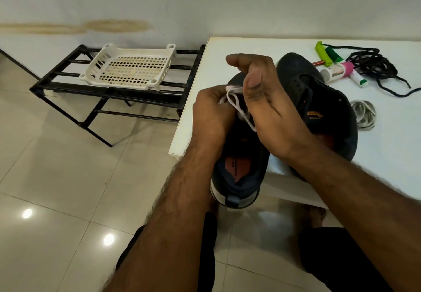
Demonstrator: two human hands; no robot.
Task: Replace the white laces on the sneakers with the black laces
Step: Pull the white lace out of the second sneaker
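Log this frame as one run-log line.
phase: unlacing near sneaker | left hand: pinches white lace | right hand: on lace | far sneaker: unlaced | black laces: untouched on table

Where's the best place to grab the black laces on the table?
Probably the stray end of the black laces trailing toward the table's near edge. It lies flat and apart from the tangle, so pinch it from above.
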